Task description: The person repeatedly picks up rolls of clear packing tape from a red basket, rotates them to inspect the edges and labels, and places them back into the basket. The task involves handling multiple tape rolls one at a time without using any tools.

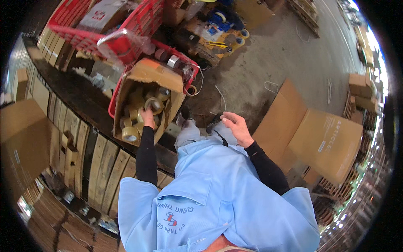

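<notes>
My left hand (147,117) reaches into an open cardboard box (152,72) full of clear and tan packing tape rolls. Its fingers are closed on the edge of one tape roll (155,105) near the top of the pile; part of the grip is hidden. Another roll (130,134) lies at the box's near side with its end facing up. Held above my right knee, my right hand (237,127) has loosely bent fingers, slightly apart, and nothing visible in it.
Red plastic baskets (145,26) stand behind and around the box. Tape and tools, including a yellow cutter (217,44), lie on cardboard beyond. An opened carton (325,140) is at right; wooden pallets (103,161) run along the left. White strap scraps (220,95) lie on the floor.
</notes>
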The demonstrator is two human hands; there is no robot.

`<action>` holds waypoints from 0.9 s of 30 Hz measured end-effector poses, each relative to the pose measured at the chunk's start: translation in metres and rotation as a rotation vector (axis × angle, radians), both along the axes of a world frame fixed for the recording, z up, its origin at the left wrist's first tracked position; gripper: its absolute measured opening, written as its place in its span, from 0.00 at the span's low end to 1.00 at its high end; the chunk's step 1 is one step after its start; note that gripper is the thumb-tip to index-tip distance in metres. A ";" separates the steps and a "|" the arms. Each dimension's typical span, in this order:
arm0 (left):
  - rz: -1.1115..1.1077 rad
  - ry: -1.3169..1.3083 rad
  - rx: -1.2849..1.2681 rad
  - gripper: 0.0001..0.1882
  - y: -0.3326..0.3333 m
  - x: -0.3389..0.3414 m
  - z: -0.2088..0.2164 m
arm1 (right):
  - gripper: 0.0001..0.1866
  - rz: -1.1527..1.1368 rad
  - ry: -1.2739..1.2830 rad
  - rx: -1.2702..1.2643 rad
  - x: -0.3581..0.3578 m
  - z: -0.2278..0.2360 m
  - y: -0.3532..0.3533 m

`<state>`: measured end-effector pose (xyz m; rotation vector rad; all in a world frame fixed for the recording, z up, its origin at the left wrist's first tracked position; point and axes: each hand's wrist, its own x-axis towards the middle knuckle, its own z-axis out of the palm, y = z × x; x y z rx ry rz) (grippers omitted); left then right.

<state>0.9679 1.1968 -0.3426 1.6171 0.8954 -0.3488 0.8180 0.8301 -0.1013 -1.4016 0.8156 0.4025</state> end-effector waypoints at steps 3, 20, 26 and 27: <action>-0.096 -0.023 0.007 0.29 -0.023 0.006 0.003 | 0.25 -0.126 0.020 -0.076 -0.003 -0.009 -0.015; -0.284 -0.309 0.437 0.29 -0.132 -0.013 0.002 | 0.29 -0.432 0.212 0.005 0.098 -0.202 -0.279; -0.188 0.017 0.809 0.33 -0.198 -0.111 0.098 | 0.35 -0.467 0.473 -0.014 0.207 -0.378 -0.379; -0.146 0.110 0.727 0.35 -0.211 -0.140 0.095 | 0.37 -0.485 0.476 -0.105 0.209 -0.439 -0.402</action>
